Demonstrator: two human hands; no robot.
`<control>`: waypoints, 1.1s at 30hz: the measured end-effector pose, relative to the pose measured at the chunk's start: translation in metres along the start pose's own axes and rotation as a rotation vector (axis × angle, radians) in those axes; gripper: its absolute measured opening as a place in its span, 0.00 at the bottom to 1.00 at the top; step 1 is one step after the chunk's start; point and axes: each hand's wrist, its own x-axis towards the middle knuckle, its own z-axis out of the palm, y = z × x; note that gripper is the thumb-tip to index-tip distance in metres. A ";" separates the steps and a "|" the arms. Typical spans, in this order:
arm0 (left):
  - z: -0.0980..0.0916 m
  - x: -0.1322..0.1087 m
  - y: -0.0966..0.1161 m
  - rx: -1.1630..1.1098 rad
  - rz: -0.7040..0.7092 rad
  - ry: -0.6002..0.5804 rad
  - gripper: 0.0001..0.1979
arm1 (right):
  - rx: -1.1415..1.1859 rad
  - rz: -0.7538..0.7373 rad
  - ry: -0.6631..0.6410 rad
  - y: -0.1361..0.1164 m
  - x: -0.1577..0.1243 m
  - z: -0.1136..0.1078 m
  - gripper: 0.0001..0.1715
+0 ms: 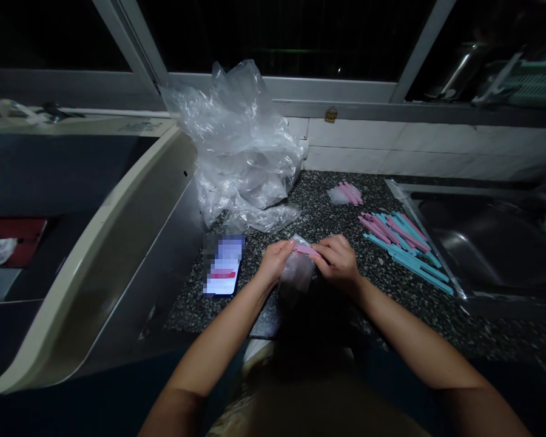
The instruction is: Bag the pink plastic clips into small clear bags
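Observation:
Between my two hands, low over the dark speckled counter, is a pink plastic strip (pixel 306 249) that looks like a bag clip. My left hand (pixel 273 262) pinches its left end together with the top of a small clear plastic bag (pixel 297 273), which hangs below. The right end of the strip is in the closed fingers of my right hand (pixel 339 258). Off to the right lies a loose pile of pink and blue strips (pixel 398 237). Behind it, several pink strips (pixel 351 193) rest on another small clear bag (pixel 337 195).
A lit phone (pixel 222 276) lies left of my hands. Large crumpled clear plastic (pixel 250 145) is heaped behind it against the window wall. A metal sink (pixel 491 243) bounds the counter at right; a beige-edged appliance (pixel 86 243) stands at left.

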 end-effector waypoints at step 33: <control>-0.004 0.008 -0.001 -0.030 0.007 0.109 0.26 | 0.320 0.213 0.242 0.000 0.015 -0.023 0.06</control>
